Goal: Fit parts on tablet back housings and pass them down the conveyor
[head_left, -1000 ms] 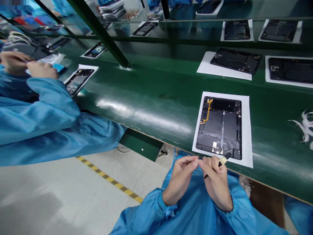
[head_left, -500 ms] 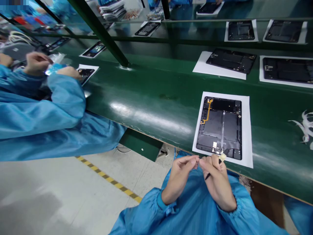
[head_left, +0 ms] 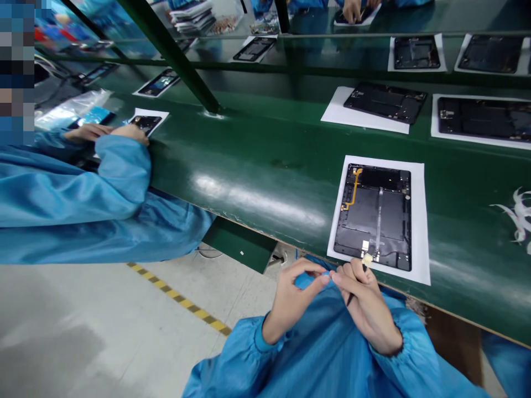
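A small pale piece (head_left: 366,259) at the tip of a thin dark tool (head_left: 352,297) was too small to identify. The right hand (head_left: 362,301) was closed around that tool; the left hand (head_left: 295,296), fingers curled, pinched toward it. Just beyond them, an opened tablet (head_left: 373,216) lay on white paper (head_left: 418,221) on the green table (head_left: 257,160).

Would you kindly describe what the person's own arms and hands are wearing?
Both arms are in shiny bright blue smock sleeves with gathered, elasticated cuffs at the wrists. The left hand and right hand are bare: no gloves, rings or watch visible.
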`<state>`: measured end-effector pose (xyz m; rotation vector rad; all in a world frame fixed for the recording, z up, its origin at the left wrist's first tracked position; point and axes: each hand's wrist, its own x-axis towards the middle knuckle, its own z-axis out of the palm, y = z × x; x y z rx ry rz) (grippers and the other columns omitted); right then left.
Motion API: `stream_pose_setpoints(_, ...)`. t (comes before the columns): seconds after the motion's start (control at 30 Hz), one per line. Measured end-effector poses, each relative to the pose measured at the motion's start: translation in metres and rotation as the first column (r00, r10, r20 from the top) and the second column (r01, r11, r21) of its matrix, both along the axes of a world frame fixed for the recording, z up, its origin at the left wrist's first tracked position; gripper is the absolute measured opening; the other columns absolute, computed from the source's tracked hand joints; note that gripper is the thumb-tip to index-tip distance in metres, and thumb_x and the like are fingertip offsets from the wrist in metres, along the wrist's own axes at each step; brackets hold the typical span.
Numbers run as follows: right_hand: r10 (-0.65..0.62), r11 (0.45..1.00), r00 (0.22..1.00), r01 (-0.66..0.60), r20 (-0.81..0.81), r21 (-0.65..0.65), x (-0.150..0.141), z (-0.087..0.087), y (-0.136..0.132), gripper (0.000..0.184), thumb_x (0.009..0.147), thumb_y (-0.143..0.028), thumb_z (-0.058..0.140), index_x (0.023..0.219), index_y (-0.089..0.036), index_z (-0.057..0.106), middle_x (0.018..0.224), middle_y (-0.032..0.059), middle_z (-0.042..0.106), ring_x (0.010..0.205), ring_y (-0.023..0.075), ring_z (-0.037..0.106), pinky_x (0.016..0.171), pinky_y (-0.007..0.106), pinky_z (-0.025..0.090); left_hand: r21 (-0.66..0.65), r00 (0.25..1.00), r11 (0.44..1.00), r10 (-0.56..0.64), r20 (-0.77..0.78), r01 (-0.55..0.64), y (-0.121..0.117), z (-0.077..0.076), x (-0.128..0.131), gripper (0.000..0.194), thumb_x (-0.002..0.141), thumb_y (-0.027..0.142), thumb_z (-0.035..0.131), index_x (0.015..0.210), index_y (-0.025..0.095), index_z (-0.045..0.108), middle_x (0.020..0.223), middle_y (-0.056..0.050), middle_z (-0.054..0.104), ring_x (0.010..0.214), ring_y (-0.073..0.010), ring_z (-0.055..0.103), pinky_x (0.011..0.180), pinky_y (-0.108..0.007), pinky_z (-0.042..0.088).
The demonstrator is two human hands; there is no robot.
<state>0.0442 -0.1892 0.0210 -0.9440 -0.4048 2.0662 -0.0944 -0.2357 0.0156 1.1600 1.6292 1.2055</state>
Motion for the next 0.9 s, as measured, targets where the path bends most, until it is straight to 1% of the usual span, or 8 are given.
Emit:
stream_pose_setpoints(0.1, 0.003, 0.999, 1.000, -0.004, 0.005, 0.046, 0.000, -0.001, -0.001, 0.065, 0.065, -0.018, 0.082, 0.060, -0.020, 0.018, 0.051, -0.0093, 0.023, 0.052, 0.0087, 0.021, 0.055, 0.020, 0.035, 0.014, 0.992, 0.996, -0.085, -0.095, 0.087, -0.002, 0.003, -0.005, 0.013, 0.086, 0.024, 0.064, 0.084, 0.023, 0.077, 0.077, -0.005, 0.072, 0.071, -0.0182, 0.063, 0.068, -0.028, 0.047)
stream_pose_setpoints(0.23, -0.004, 0.991, 1.000, 0.000, 0.031, 0.130, -0.001, -0.003, -0.002, 0.063, 0.069, -0.017, 0.080, 0.059, -0.020, 0.018, 0.050, -0.0096, 0.024, 0.052, 0.0087, 0.023, 0.056, 0.021, 0.034, 0.034, 0.959, 0.979, -0.188, -0.214, 0.200, -0.004, 0.009, -0.013, 0.017, 0.084, 0.022, 0.066, 0.098, 0.025, 0.076, 0.087, -0.007, 0.074, 0.078, -0.0202, 0.066, 0.073, -0.029, 0.049)
stream_pose_setpoints(0.33, 0.018, 0.976, 0.996, -0.036, 0.084, 0.214, -0.001, -0.009, -0.003, 0.061, 0.072, -0.021, 0.079, 0.058, -0.021, 0.020, 0.051, -0.0092, 0.027, 0.052, 0.0086, 0.024, 0.054, 0.022, 0.033, 0.039, 0.913, 0.959, -0.255, -0.318, 0.282, -0.004, 0.012, -0.018, 0.021, 0.085, 0.020, 0.064, 0.103, 0.025, 0.075, 0.090, -0.007, 0.075, 0.080, -0.0200, 0.067, 0.076, -0.029, 0.048)
stream_pose_setpoints(0.47, 0.044, 0.926, 0.978, -0.116, 0.203, 0.359, 0.000, -0.017, -0.006, 0.056, 0.076, -0.024, 0.075, 0.057, -0.022, 0.022, 0.052, -0.0086, 0.029, 0.050, 0.0087, 0.026, 0.052, 0.024, 0.034, 0.011, 0.832, 0.916, -0.359, -0.423, 0.401, -0.002, 0.016, -0.025, 0.023, 0.089, 0.021, 0.059, 0.106, 0.026, 0.073, 0.091, -0.007, 0.075, 0.079, -0.0199, 0.066, 0.076, -0.030, 0.047)
stream_pose_setpoints(0.53, 0.059, 0.898, 0.963, -0.166, 0.263, 0.407, 0.001, -0.018, -0.007, 0.054, 0.077, -0.025, 0.073, 0.057, -0.022, 0.023, 0.052, -0.0086, 0.029, 0.049, 0.0086, 0.026, 0.054, 0.025, 0.038, -0.042, 0.766, 0.883, -0.428, -0.479, 0.467, 0.000, 0.019, -0.029, 0.023, 0.091, 0.022, 0.056, 0.105, 0.025, 0.073, 0.087, -0.007, 0.074, 0.077, -0.0194, 0.064, 0.074, -0.030, 0.046)
stream_pose_setpoints(0.67, 0.094, 0.844, 0.918, -0.278, 0.384, 0.458, 0.003, -0.016, -0.011, 0.050, 0.081, -0.026, 0.066, 0.056, -0.022, 0.023, 0.052, -0.0088, 0.028, 0.049, 0.0084, 0.027, 0.066, 0.030, 0.047, -0.150, 0.583, 0.798, -0.541, -0.606, 0.584, 0.006, 0.026, -0.035, 0.022, 0.094, 0.022, 0.050, 0.100, 0.022, 0.071, 0.077, -0.005, 0.070, 0.070, -0.0181, 0.062, 0.069, -0.028, 0.043)
stream_pose_setpoints(0.8, 0.097, 0.759, 0.834, -0.415, 0.544, 0.502, 0.005, -0.010, -0.009, 0.048, 0.085, -0.024, 0.060, 0.056, -0.022, 0.021, 0.054, -0.0071, 0.029, 0.050, 0.0095, 0.030, 0.072, 0.033, 0.050, -0.144, 0.462, 0.769, -0.510, -0.726, 0.623, 0.015, 0.032, -0.033, 0.020, 0.094, 0.021, 0.049, 0.089, 0.019, 0.067, 0.071, -0.004, 0.065, 0.065, -0.0177, 0.059, 0.065, -0.028, 0.042)
stream_pose_setpoints(0.9, 0.040, 0.700, 0.782, -0.466, 0.622, 0.541, 0.013, 0.005, -0.004, 0.047, 0.085, -0.019, 0.060, 0.054, -0.021, 0.024, 0.055, -0.0060, 0.032, 0.051, 0.0102, 0.033, 0.075, 0.034, 0.051, -0.158, 0.357, 0.746, -0.479, -0.802, 0.647, 0.029, 0.039, -0.026, 0.021, 0.095, 0.021, 0.048, 0.084, 0.016, 0.065, 0.069, -0.005, 0.063, 0.064, -0.0188, 0.057, 0.062, -0.029, 0.040)
